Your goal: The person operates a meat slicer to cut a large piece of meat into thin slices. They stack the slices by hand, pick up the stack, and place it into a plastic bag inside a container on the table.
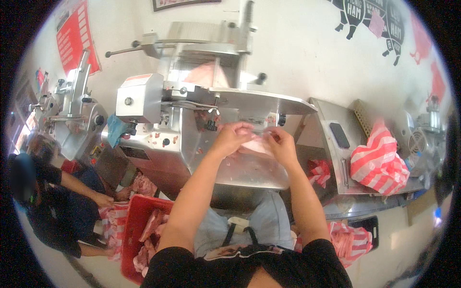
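A thin, pale pink slice of meat (256,147) is stretched between my two hands, above the steel receiving tray (252,172) of a meat slicer (266,100). My left hand (232,138) grips its left side with bent fingers. At the other side, my right hand (282,144) pinches the slice between thumb and fingers. The slice's upper edge is partly hidden by my fingers. Behind the steel plate, a large pale piece of meat (206,73) sits in the slicer's carriage. Meat scraps (169,138) cling to the housing left of the tray.
A red crate (126,244) of meat stands by my left leg; a co-worker (54,205) handles a striped bag (114,226) beside it. On the right-hand steel table (324,118) lie a phone (339,135) and a red-striped bag (380,162). Another slicer (77,115) stands left.
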`<move>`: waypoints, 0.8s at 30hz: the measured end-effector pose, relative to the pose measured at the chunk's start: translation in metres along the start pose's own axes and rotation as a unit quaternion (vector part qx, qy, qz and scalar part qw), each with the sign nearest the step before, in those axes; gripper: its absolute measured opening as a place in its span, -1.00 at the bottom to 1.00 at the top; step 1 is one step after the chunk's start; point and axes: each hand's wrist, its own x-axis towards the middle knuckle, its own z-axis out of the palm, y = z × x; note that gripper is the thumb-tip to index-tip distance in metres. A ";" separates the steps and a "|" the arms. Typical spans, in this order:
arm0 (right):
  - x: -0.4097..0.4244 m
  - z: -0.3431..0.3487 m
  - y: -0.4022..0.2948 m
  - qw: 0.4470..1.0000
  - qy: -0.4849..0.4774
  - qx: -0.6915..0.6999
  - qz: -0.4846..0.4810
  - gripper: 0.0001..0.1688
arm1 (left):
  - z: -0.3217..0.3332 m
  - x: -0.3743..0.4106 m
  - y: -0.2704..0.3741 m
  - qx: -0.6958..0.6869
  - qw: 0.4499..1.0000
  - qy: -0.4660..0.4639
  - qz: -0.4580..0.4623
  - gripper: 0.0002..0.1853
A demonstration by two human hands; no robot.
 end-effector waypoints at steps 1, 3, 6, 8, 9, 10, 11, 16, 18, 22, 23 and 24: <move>0.002 -0.003 0.013 0.989 0.049 -0.138 -0.016 -0.52 | -0.005 0.005 -0.010 0.082 0.996 0.018 0.024 -0.61; -0.001 0.001 0.035 0.906 0.137 -0.397 -0.052 -0.53 | -0.026 0.006 -0.039 0.223 0.971 0.064 0.059 -0.62; 0.003 0.013 0.004 0.874 0.220 -0.398 -0.173 -0.49 | -0.046 -0.009 -0.051 0.357 0.920 0.132 0.092 -0.65; 0.024 0.050 -0.023 0.963 0.111 -0.139 -0.204 -0.50 | -0.045 -0.030 -0.047 0.317 0.916 0.213 0.125 -0.67; 0.032 0.080 -0.050 0.980 0.054 0.039 -0.186 -0.52 | -0.047 -0.043 -0.044 0.300 0.907 0.260 0.139 -0.68; 0.046 0.100 -0.067 0.977 0.019 0.152 -0.150 -0.55 | -0.046 -0.056 -0.043 0.265 0.917 0.256 0.152 -0.70; 0.061 0.119 -0.083 0.958 -0.020 0.265 -0.110 -0.58 | -0.044 -0.073 -0.044 0.232 0.924 0.253 0.165 -0.72; 0.134 0.154 -0.076 0.812 -0.204 0.539 0.091 -0.61 | -0.049 -0.200 -0.076 0.253 0.881 0.319 0.241 -0.82; 0.156 0.159 -0.059 0.808 -0.186 0.549 0.104 -0.62 | -0.057 -0.257 -0.112 0.300 0.872 0.327 0.206 -0.81; 0.189 0.167 -0.017 0.831 -0.109 0.536 0.105 -0.63 | -0.073 -0.379 -0.186 0.407 0.848 0.318 0.116 -0.82; 0.198 0.174 -0.009 0.837 -0.095 0.529 0.106 -0.64 | -0.072 -0.408 -0.189 0.291 0.892 0.344 -0.020 -0.82; 0.206 0.177 0.000 0.842 -0.082 0.522 0.108 -0.64 | -0.067 -0.437 -0.189 0.163 0.904 0.364 -0.155 -0.82</move>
